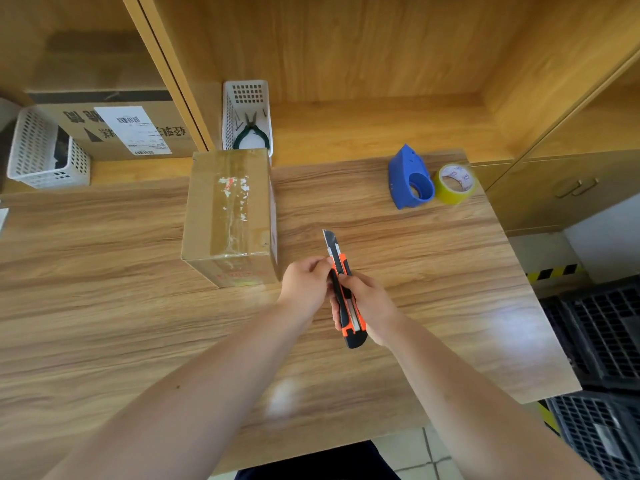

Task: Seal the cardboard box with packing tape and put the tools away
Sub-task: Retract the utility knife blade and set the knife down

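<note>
Orange utility knife (pixel 343 289), one, blade out: right hand (pixel 372 308) grips handle, left hand (pixel 306 284) pinches slider. One cardboard box (pixel 230 209).

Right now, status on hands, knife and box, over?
Both hands, left and right, on orange-black utility knife, blade out. Brown cardboard box taped shut. Nothing in the way.

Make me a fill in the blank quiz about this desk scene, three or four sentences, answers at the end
1. Both hands hold an orange and black utility knife whose blade is ____.
2. The roll of tape is ____ in colour.
3. The blue tape dispenser sits to the ____ of the roll of tape.
4. The pliers lie inside a white ____.

Missing words: extended; yellow; left; basket
</note>
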The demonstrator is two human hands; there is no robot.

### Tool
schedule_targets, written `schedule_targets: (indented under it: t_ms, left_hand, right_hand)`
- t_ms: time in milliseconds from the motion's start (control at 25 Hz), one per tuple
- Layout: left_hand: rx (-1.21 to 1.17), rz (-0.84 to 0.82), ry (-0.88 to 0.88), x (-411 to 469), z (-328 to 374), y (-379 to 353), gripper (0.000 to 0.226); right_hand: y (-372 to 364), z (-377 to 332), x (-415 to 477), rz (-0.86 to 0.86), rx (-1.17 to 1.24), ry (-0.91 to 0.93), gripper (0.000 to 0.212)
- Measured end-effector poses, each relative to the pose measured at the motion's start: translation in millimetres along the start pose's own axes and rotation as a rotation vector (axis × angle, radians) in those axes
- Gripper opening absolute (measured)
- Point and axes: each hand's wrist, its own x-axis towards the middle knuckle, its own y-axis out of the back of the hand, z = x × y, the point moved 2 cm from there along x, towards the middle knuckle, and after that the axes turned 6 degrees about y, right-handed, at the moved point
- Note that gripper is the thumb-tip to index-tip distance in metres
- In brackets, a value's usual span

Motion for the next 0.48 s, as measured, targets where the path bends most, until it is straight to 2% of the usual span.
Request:
schedule_targets:
  t_ms: [200,480]
  left_hand:
    - [0.0,0.016,0.006,13,20,-11,0.027]
    - [-0.034,0.04,0.026,31,46,-35,0.025]
  right_hand:
    - [18,-13,11,-0.154,0.107,-0.024,0.018]
    - [51,-35,34,-0.302,0.18,-0.059,0.034]
